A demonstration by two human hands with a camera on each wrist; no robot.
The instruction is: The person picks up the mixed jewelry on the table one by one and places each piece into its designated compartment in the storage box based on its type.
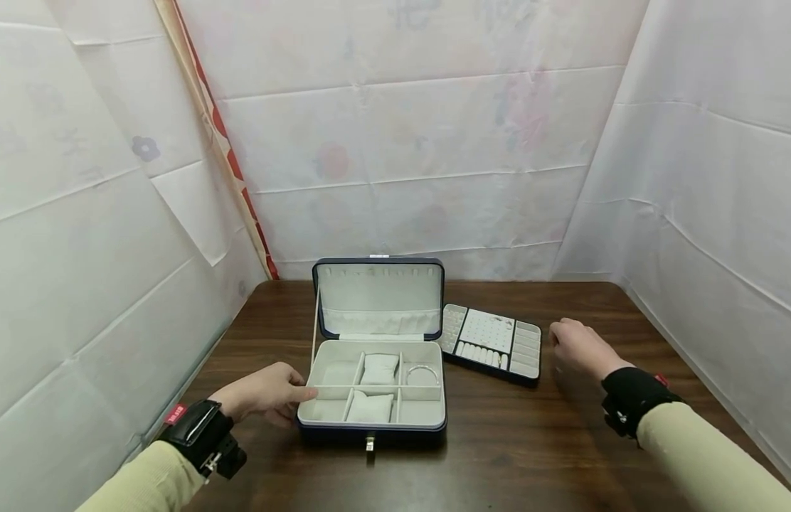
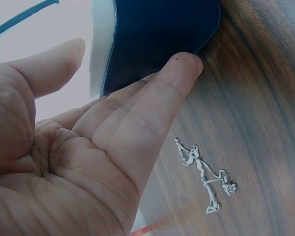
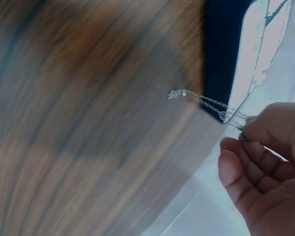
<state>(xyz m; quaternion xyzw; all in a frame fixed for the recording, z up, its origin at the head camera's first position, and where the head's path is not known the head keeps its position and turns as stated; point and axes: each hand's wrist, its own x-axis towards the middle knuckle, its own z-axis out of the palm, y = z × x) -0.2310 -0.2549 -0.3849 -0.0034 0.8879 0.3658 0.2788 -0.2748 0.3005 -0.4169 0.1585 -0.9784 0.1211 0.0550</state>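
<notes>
An open jewelry box [image 1: 370, 427] with a pale lining stands in the middle of the table. At its left side is my left hand [image 1: 267, 391], thumb over the rim and fingers fairly straight along the dark outer wall [image 2: 157, 29]. Beyond those fingers a silver chain [image 2: 204, 174] lies on the wood. My right hand [image 1: 581, 347] is raised at the right, beside a divided jewelry tray [image 1: 488, 340]. Between thumb and forefinger it pinches a thin silver necklace [image 3: 211, 102], which dangles over the table; the head view does not resolve this chain.
Two small cushions, the rear one [image 1: 379, 369] and the front one [image 1: 370, 407], fill middle compartments of the box. A bracelet [image 1: 422, 368] sits in the rear right compartment. The raised lid [image 1: 381, 295] stands behind. White sheets [image 1: 402, 142] surround the brown table [image 1: 498, 448].
</notes>
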